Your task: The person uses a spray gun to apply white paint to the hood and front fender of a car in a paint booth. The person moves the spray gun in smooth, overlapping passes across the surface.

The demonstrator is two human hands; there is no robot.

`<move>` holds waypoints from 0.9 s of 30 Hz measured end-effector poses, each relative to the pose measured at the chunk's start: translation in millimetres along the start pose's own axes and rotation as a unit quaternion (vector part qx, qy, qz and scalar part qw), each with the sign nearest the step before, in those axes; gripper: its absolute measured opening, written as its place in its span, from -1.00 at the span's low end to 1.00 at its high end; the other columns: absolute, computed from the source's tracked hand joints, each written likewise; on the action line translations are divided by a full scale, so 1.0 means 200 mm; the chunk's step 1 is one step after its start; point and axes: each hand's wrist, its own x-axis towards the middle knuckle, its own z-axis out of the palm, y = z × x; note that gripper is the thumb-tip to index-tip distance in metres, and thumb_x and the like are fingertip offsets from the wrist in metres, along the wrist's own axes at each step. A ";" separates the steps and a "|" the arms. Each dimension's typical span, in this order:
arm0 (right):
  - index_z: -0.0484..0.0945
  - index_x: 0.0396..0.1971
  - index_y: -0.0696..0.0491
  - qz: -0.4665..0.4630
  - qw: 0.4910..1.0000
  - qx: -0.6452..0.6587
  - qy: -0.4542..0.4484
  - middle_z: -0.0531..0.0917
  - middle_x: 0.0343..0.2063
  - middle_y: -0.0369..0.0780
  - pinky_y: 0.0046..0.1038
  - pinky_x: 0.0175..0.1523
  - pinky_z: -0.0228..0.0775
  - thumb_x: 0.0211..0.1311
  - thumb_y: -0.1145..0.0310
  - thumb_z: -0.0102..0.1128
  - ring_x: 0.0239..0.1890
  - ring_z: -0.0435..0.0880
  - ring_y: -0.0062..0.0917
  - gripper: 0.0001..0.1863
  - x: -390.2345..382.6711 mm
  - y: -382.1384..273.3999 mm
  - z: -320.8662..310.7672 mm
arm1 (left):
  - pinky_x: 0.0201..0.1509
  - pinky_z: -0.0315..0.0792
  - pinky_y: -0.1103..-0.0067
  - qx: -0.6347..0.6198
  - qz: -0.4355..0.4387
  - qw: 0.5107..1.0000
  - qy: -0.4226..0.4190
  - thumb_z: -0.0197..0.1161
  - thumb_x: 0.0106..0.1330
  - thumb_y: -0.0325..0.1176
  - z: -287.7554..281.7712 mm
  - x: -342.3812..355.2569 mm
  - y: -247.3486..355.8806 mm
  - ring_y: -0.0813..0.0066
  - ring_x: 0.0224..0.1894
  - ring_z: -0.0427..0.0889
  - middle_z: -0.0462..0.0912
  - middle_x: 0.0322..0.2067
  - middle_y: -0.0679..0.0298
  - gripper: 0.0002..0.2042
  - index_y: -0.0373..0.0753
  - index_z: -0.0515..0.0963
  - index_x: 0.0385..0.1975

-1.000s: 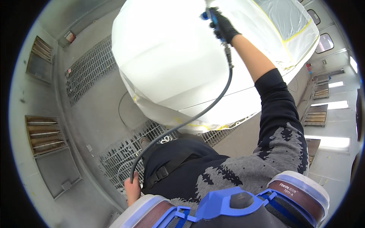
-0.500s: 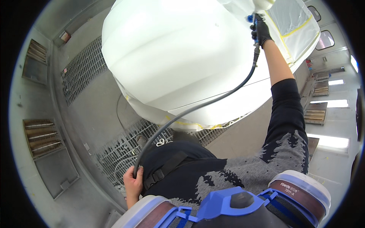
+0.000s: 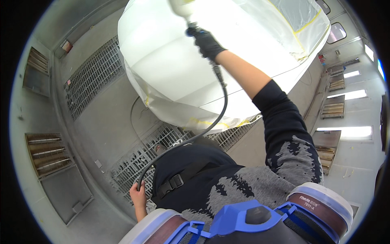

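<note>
My right hand (image 3: 207, 44), in a black glove, is wrapped round the grip of a spray gun (image 3: 191, 29) held above a white car hood (image 3: 170, 61). A pale paint cup (image 3: 181, 7) tops the gun, cut off by the upper edge. From the grip a dark air hose (image 3: 223, 101) curves down across my front. Bare and low at my left side, my left hand (image 3: 139, 195) is closed round this hose. Translucent masking film (image 3: 183, 112) edged with yellow tape hangs along the hood's near side.
More taped film (image 3: 296, 16) covers the car at the upper right. Floor grates (image 3: 95, 73) lie to the left, with another under the car's near edge. Vent panels (image 3: 48, 152) line the left wall; bright lamps (image 3: 345, 133) run along the right wall. Respirator filters (image 3: 321, 207) fill the lower edge.
My right hand has swept the spray gun leftward over the hood, and the hose has drawn into a tighter bend. My left hand still holds the hose, slightly farther left.
</note>
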 end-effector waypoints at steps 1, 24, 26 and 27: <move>0.50 0.10 0.02 -0.066 0.996 -0.062 0.007 0.59 -0.46 -0.24 -0.44 -0.42 0.44 0.49 -0.12 0.09 -0.57 0.51 -0.55 -0.49 0.01 0.00 0.17 | -0.49 0.10 0.55 0.016 0.000 1.000 -0.002 0.39 0.39 -0.23 -0.05 0.01 -0.08 0.69 -0.56 0.21 0.30 -0.68 0.50 -0.61 -0.29 0.45 -0.61; 0.54 -0.05 0.00 0.062 0.995 0.032 0.073 0.47 -0.51 -0.37 -0.56 -0.63 0.19 0.43 -0.32 0.04 -0.71 0.26 -0.72 -0.39 -0.04 0.00 -0.58 | -0.45 0.11 0.63 -0.105 0.001 0.989 -0.102 0.42 0.35 -0.27 0.24 -0.03 0.25 0.74 -0.52 0.22 0.35 -0.60 0.56 -0.70 -0.20 0.46 -0.54; 0.52 -0.14 -0.05 0.071 0.990 0.067 0.105 0.46 -0.53 -0.38 -0.54 -0.64 0.18 0.44 -0.30 0.03 -0.72 0.29 -0.71 -0.45 0.01 0.02 -0.87 | -0.44 0.12 0.65 -0.110 0.008 0.986 -0.124 0.39 0.37 -0.27 0.30 -0.02 0.45 0.76 -0.51 0.24 0.36 -0.58 0.56 -0.72 -0.19 0.46 -0.51; 0.51 -0.16 -0.07 0.074 0.986 0.081 0.125 0.47 -0.54 -0.38 -0.53 -0.64 0.18 0.44 -0.27 0.04 -0.72 0.30 -0.70 -0.49 0.03 0.04 -1.00 | -0.44 0.12 0.65 -0.122 -0.006 0.983 -0.137 0.37 0.39 -0.27 0.32 -0.03 0.54 0.77 -0.50 0.24 0.36 -0.57 0.57 -0.73 -0.18 0.45 -0.50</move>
